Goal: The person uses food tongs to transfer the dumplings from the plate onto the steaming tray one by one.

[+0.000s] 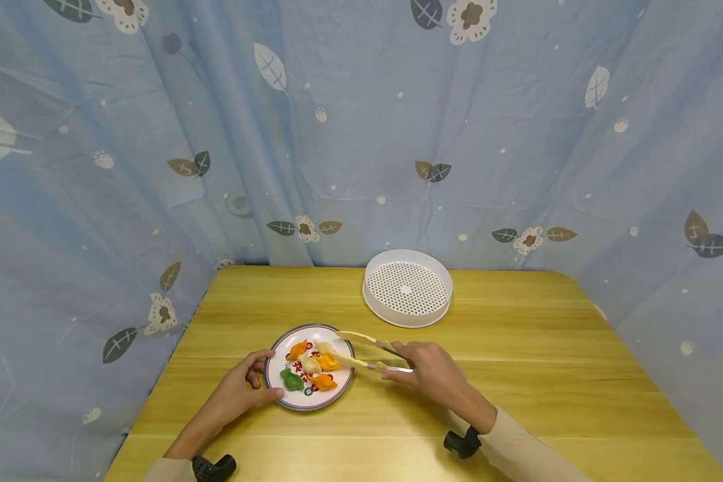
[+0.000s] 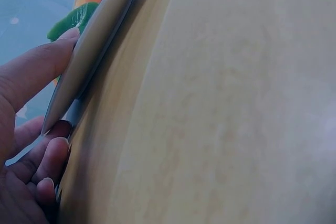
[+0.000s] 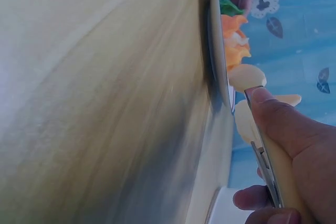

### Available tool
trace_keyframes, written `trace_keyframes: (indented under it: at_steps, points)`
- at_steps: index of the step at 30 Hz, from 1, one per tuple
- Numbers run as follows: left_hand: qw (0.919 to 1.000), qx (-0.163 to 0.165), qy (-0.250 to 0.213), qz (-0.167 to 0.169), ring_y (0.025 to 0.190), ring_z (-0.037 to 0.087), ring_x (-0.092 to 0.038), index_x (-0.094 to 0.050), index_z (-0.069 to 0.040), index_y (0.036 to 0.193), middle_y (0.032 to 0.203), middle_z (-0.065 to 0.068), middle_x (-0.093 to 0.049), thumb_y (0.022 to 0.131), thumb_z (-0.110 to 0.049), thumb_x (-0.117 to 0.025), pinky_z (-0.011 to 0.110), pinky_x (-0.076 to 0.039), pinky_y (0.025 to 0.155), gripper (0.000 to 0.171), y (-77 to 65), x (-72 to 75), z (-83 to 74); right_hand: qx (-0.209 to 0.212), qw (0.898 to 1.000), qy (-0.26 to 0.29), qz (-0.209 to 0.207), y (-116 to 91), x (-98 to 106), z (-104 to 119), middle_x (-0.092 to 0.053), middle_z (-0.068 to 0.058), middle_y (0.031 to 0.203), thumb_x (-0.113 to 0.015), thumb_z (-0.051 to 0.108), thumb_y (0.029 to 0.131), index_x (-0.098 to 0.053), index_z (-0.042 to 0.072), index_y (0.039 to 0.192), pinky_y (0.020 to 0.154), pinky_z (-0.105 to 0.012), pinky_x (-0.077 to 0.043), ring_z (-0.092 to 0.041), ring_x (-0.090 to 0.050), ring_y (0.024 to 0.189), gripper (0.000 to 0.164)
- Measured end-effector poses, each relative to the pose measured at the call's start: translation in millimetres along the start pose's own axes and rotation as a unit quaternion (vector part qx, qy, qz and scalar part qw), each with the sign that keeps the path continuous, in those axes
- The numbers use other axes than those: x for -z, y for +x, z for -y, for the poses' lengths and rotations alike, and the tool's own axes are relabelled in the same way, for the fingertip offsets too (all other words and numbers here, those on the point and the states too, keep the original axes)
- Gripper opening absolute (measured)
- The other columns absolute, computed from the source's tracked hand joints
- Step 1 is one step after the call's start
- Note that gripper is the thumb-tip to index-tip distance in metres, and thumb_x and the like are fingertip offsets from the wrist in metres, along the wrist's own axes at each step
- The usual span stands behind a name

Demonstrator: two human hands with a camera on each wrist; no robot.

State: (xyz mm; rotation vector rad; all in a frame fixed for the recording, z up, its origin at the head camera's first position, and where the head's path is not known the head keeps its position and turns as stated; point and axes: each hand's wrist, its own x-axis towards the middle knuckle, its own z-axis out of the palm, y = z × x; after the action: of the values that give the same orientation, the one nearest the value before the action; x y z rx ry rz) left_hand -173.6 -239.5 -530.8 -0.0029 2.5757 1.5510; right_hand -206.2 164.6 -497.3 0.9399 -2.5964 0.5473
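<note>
A white plate (image 1: 308, 404) with a dark-edged rim bears several dumpling-shaped pieces: orange (image 1: 323, 382), cream (image 1: 310, 365) and green (image 1: 292, 379). My left hand (image 1: 241, 388) grips the plate's left side, its thumb on the rim and its other fingers curled below the edge, as the left wrist view shows. In my right hand (image 1: 436, 378) is a pair of tongs (image 1: 381, 366) with pale yellow tips, spread apart over the plate's right side. One tip is close to a cream piece; whether it touches, I cannot tell.
Behind the plate, toward the table's back edge, stands a round white sieve (image 1: 406, 320) with a perforated bottom. The wooden table (image 1: 518, 361) meets a blue patterned curtain (image 1: 361, 134) at the back and sides.
</note>
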Motion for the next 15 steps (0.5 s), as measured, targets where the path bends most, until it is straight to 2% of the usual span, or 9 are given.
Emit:
trace_keyframes:
  at_steps: [6,11,15]
  points:
    - [1.0,-0.003,-0.008,0.003,0.089,0.023,-0.046,-0.054,-0.016,0.145,0.114,0.009,-0.054,0.071,-0.031,-0.097,0.028,-0.041,0.071,0.086,-0.5,0.1,1.3,-0.015,0.999,-0.009,0.027,6,0,5,-0.038,0.015,0.063,-0.081,0.053,0.083,-0.075,0.017,0.113,0.049,-0.021,-0.032,-0.002,-0.035,0.053,0.048]
    - [0.9999,-0.001,-0.01,0.003,0.09,0.023,-0.046,-0.054,-0.017,0.145,0.113,0.009,-0.053,0.072,-0.029,-0.096,0.028,-0.041,0.07,0.086,0.5,-0.1,1.5,-0.005,0.999,-0.019,0.031,10,2,9,-0.039,0.015,0.063,-0.08,0.052,0.084,-0.076,0.016,0.117,0.048,-0.021,-0.033,-0.002,-0.035,0.053,0.049]
    - [1.0,-0.006,-0.002,0.002,0.09,0.023,-0.046,-0.053,-0.015,0.146,0.114,0.009,-0.053,0.072,-0.031,-0.096,0.029,-0.041,0.07,0.087,0.1,0.6,1.6,-0.002,0.999,-0.02,0.037,14,2,11,-0.047,0.012,0.064,-0.08,0.053,0.084,-0.076,0.015,0.118,0.049,-0.022,-0.035,-0.003,-0.037,0.054,0.051]
